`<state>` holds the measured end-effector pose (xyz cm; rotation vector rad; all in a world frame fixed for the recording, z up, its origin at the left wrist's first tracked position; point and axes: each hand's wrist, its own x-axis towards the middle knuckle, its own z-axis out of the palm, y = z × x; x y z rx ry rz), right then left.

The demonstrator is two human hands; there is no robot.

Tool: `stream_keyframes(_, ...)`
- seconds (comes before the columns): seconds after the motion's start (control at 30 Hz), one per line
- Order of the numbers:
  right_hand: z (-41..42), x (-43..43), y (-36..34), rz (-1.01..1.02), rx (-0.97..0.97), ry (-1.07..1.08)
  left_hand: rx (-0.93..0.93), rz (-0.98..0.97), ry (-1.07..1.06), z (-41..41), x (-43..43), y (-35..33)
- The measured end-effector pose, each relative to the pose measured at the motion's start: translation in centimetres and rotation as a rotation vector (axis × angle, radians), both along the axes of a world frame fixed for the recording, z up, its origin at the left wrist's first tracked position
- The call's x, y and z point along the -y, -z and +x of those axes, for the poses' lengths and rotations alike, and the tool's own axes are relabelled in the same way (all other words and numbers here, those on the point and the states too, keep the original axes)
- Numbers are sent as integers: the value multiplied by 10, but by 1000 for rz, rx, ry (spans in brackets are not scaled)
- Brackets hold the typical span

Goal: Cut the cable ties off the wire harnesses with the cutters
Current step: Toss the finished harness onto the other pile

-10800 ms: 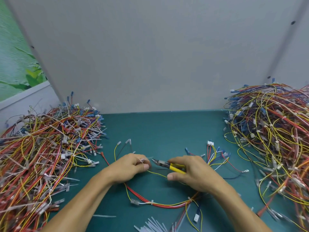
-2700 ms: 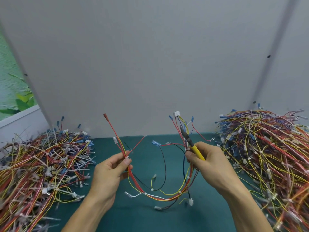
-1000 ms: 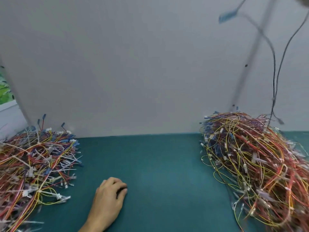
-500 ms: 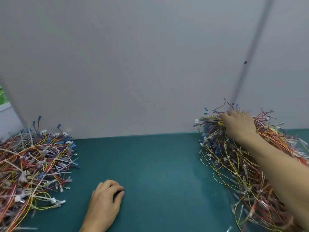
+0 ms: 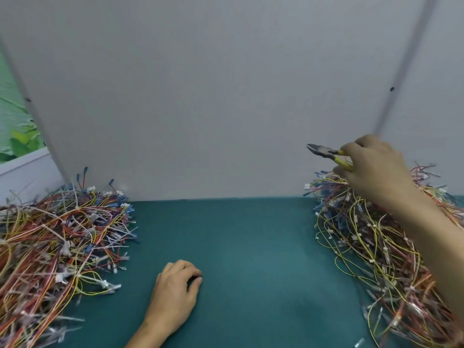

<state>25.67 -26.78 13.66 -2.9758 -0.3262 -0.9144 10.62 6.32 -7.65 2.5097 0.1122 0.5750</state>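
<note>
The table [image 5: 251, 247] is one plain dark teal. The wall panel [image 5: 200, 96] behind it is a flat light grey. The cutters [image 5: 326, 152] have yellow handles and a dark grey metal head. The left pile of wire harnesses [image 5: 55, 242] mixes red, orange, yellow and white wires with blue ends. The right pile of wire harnesses [image 5: 371, 242] is mostly yellow and red, with blue and white pieces. At the far left, a backdrop [image 5: 15, 121] shows green leaves.

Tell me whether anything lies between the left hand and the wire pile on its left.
Nothing visible does: only green mat separates the left hand from the left wire pile. The right hand holds the cutters.
</note>
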Motion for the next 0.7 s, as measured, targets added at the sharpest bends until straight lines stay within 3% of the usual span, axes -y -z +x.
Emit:
stream_keyframes(0.1,-44,-36,22,62,-62,-92,-9,11,-1,1,0,-1)
stream_keyframes(0.37,-106,-99,169,36,-355,-138,-82,13,43,0,-5,-13)
stream_keyframes(0.5,-117,-99,193,117,-324,-151,-93,34,12,-1,-17,-21)
stream_keyframes(0.7,-121,-95,201,142,-181,-187,-19,303,-251,4,-53,-41)
